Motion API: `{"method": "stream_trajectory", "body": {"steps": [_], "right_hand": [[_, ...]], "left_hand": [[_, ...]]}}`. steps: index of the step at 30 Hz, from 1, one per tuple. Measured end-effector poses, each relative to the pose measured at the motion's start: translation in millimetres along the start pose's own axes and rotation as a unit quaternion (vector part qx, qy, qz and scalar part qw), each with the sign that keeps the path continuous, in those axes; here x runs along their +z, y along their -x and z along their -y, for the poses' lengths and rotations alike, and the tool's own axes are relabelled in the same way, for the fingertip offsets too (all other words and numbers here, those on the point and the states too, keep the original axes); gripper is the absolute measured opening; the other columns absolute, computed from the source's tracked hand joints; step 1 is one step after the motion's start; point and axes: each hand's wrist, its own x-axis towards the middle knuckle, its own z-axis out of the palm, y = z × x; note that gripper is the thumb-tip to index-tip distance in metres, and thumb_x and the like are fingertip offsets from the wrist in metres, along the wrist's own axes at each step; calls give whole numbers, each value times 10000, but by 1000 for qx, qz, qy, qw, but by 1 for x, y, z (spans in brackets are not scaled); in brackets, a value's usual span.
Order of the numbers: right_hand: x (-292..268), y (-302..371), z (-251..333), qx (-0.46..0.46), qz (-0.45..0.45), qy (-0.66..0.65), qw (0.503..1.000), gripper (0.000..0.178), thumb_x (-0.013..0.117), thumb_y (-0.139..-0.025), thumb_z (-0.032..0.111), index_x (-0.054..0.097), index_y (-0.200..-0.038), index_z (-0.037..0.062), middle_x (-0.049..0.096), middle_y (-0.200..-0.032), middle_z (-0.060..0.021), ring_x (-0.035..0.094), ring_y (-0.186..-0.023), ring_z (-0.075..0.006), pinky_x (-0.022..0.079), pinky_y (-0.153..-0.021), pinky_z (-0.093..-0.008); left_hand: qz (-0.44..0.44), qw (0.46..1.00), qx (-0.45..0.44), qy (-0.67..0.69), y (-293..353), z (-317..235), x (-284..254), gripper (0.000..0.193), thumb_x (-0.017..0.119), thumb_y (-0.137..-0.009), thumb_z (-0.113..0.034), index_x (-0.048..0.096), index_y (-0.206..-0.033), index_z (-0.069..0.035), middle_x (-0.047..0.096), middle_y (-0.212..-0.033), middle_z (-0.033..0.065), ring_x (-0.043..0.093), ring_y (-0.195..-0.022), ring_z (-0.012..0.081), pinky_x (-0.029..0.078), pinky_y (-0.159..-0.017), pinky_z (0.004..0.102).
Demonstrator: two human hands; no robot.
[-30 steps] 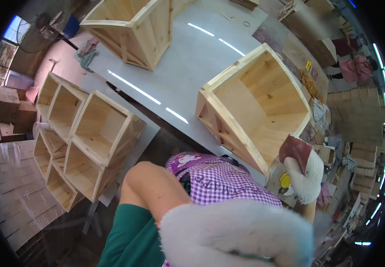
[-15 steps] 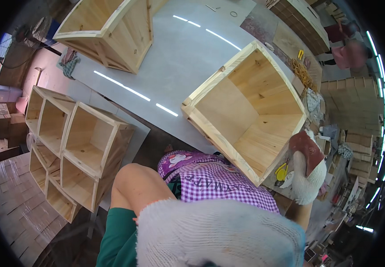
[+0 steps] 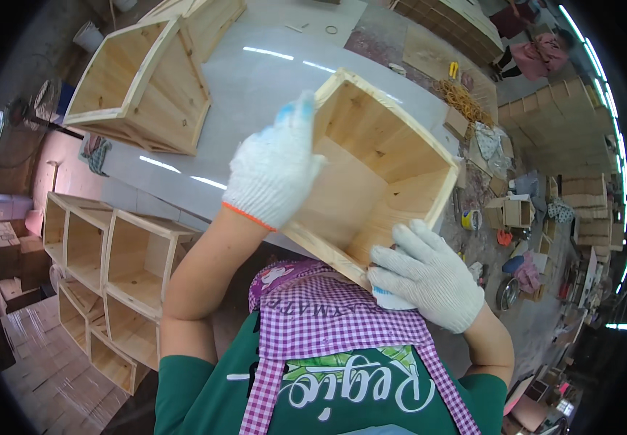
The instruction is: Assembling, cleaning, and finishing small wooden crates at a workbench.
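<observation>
On the white bench point(image 3: 255, 94), the open pine box point(image 3: 371, 170) looks assembled; left hand point(image 3: 273, 167) grips its rim with closed fingers, right hand point(image 3: 429, 275) presses a pad against its near corner.

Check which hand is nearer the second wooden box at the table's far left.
Left. The left hand grips the near box on its left wall, toward the far box; the right hand holds its near right corner.
</observation>
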Motion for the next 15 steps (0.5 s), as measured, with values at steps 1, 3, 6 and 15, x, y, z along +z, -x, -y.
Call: {"method": "stream_trajectory", "body": {"steps": [1,3,6,15], "right_hand": [[8,5,1,-6,-19,-9,1000,315,702,-792,196,678,-1097,122,615,-1115,-87,613,-1064,-304,467,-1052,-496],[17,14,-1,-8,-44,-10,999,277,673,-813,228,669,-1077,143,620,-1026,-65,607,-1019,-287,471,-1048,-498],[17,14,-26,47,-10,-13,999,229,670,-820,167,661,-1044,121,631,-1074,-53,608,-1063,-294,471,-1033,-502],[24,13,-44,41,-294,39,954,245,728,-772,155,659,-1006,127,641,-1025,-46,627,-1027,-276,525,-937,-405]], "left_hand": [[-2,1000,11,2,-3,-1,1,757,738,-868,-190,397,-1525,-31,597,-1344,225,660,-1068,425,552,-888,496],[49,997,3,-54,-7,3,-2,744,689,-894,-150,356,-1554,-73,592,-1335,217,666,-1004,436,553,-841,512],[61,994,6,-85,-3,11,1,722,644,-916,-115,339,-1571,-107,585,-1334,211,667,-969,447,550,-822,524],[60,992,-9,-111,-4,8,4,682,584,-948,-89,337,-1582,-135,574,-1345,206,660,-1000,449,542,-854,538]]}}
